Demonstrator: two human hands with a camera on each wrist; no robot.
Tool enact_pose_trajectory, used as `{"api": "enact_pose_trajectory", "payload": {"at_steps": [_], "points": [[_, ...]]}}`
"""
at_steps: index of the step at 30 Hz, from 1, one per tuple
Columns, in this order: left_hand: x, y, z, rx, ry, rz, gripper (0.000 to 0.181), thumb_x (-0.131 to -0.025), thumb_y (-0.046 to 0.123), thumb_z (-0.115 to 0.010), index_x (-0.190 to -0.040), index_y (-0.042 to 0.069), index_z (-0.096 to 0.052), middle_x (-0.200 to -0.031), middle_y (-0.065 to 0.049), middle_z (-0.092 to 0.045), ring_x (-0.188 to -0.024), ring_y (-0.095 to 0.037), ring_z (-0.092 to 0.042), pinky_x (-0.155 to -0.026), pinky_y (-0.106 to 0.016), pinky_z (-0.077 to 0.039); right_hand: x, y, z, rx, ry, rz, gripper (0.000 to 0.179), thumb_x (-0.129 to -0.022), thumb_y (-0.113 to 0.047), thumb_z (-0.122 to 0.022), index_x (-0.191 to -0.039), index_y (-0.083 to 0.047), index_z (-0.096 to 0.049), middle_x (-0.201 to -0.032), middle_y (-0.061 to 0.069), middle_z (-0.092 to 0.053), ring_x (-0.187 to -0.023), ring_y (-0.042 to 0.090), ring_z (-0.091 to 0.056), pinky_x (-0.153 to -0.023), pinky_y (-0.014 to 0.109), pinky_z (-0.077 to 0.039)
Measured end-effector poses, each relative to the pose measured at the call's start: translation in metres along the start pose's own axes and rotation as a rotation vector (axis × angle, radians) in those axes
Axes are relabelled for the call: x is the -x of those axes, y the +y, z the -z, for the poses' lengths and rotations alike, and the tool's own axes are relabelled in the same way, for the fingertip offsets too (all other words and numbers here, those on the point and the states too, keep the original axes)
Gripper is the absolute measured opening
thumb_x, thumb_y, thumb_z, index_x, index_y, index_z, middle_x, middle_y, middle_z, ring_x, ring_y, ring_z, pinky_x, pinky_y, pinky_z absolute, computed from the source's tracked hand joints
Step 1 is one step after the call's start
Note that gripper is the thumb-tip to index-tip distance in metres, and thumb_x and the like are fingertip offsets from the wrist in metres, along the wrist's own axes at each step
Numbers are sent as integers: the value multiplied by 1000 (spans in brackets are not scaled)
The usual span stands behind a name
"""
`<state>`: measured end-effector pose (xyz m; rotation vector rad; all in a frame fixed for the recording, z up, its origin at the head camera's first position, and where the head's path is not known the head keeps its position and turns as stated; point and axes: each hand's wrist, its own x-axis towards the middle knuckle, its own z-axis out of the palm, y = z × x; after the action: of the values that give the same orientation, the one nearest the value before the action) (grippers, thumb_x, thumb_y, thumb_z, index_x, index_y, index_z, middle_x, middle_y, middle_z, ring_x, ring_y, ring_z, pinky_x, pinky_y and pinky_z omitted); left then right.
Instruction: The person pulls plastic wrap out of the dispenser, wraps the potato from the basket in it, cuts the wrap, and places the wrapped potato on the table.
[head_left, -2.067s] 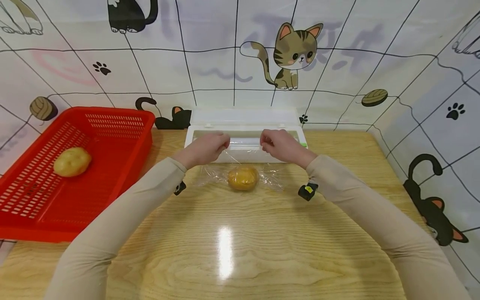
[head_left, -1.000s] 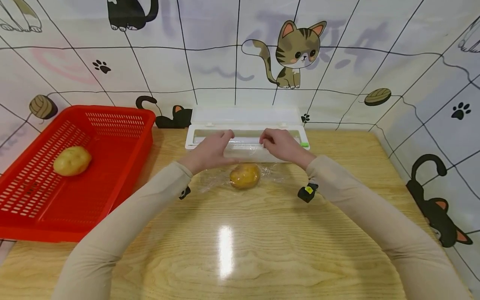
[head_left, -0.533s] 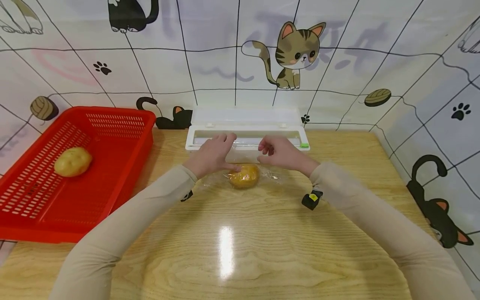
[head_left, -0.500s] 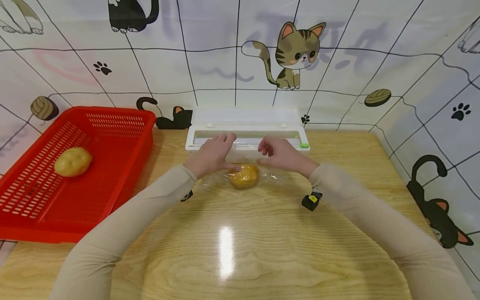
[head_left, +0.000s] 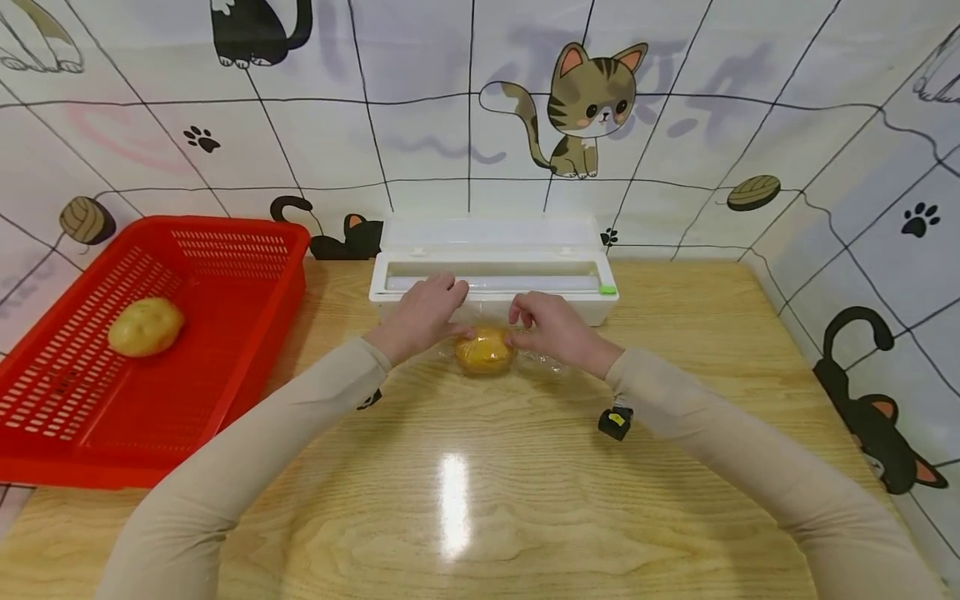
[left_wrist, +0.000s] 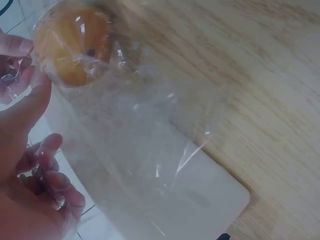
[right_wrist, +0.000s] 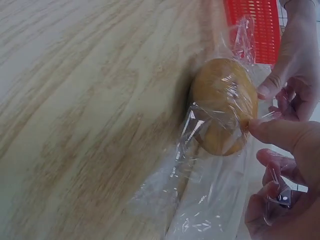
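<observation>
A potato (head_left: 483, 351) wrapped in clear cling film (right_wrist: 200, 185) sits on the table just in front of the white cling film box. My left hand (head_left: 426, 315) is at its left side, its thumb touching the wrapped potato and its curled fingers holding film. From the right, my right hand (head_left: 558, 332) puts its thumb (right_wrist: 277, 132) against the potato, with film caught among its bent fingers. Loose film spreads out on both sides of the potato. The box (head_left: 495, 310) stands with its lid up, and a roll of film (head_left: 525, 283) lies inside.
On the left stands a red perforated basket (head_left: 258, 367) with a bare potato (head_left: 146, 327) in it. The wooden table (head_left: 525, 500) meets a cat-patterned wall covering (head_left: 427, 133) at the back and right. A green tab (head_left: 607, 290) marks the box's right end.
Both hands have come down from the box's front edge to the potato. The film that ran from the box now lies over the potato and around the fingers.
</observation>
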<state>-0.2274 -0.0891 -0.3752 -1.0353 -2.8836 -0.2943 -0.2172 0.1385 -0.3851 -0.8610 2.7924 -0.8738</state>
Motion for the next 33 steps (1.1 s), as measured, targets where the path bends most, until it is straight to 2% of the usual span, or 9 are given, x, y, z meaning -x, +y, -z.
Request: {"api": "enact_pose_trajectory", "payload": {"at_steps": [6, 9, 12, 16, 21, 25, 28, 31, 33], "points": [[3, 0, -1, -32, 1, -18, 39, -81, 40, -74, -82, 6, -55, -74, -3, -40, -67, -21, -40, -57, -28, -32, 1, -5, -4, 47, 30, 4, 22, -81, -17, -79, -84, -8, -60, -76, 4, -51, -71, 19, -46, -64, 33, -39], [4, 1, 0, -58, 7, -54, 36, -81, 38, -75, -80, 6, -57, -73, -2, -42, -67, -20, -41, -57, -28, -35, 2, -7, -5, 87, 49, 17, 21, -81, -17, -79, -84, -7, -60, -78, 5, -53, -72, 20, -48, -65, 33, -41], [5, 3, 1, -116, 8, -86, 33, -83, 37, -74, -82, 7, -61, -74, -1, -46, -68, -20, -44, -60, -29, -38, 3, -7, -7, 138, 66, 21, 19, -82, -18, -78, -85, -7, -63, -79, 5, -56, -74, 20, -50, -68, 34, -43], [8, 5, 1, -208, 4, -92, 33, -86, 41, -71, -83, 8, -64, -77, -1, -53, -70, -19, -49, -65, -30, -43, 6, -8, -9, 229, 97, 23, 17, -84, -22, -77, -88, -9, -67, -81, 2, -60, -77, 20, -54, -71, 36, -44], [10, 11, 0, -350, 15, -117, 32, -89, 41, -67, -81, 11, -64, -79, 0, -56, -75, -20, -54, -71, -34, -45, 9, -8, -11, 332, 140, 23, 15, -85, -25, -75, -88, -11, -70, -82, 0, -64, -79, 19, -59, -82, 46, -45], [11, 16, 0, -426, 19, -108, 29, -92, 37, -64, -79, 12, -64, -76, 0, -56, -73, -20, -54, -74, -38, -42, 9, -9, -13, 395, 178, 36, 15, -85, -27, -75, -87, -12, -72, -84, 0, -67, -80, 18, -61, -81, 44, -44], [12, 20, -1, -448, 14, -79, 32, -92, 38, -60, -71, 13, -62, -70, 1, -54, -68, -19, -52, -76, -41, -40, 8, -9, -14, 425, 199, 51, 15, -86, -27, -75, -86, -13, -73, -85, 0, -69, -79, 17, -62, -76, 39, -43], [14, 22, -2, -472, 9, -62, 44, -89, 51, -59, -63, 15, -57, -67, 1, -52, -65, -18, -50, -76, -43, -39, 8, -9, -16, 439, 213, 65, 13, -86, -26, -74, -85, -13, -74, -84, -1, -69, -77, 16, -62, -74, 38, -42], [16, 24, -3, -484, 7, -57, 50, -86, 60, -60, -64, 15, -56, -67, 1, -52, -65, -18, -50, -75, -43, -38, 8, -9, -16, 440, 220, 71, 13, -86, -26, -74, -84, -13, -74, -83, -1, -69, -76, 16, -62, -74, 38, -42]]}}
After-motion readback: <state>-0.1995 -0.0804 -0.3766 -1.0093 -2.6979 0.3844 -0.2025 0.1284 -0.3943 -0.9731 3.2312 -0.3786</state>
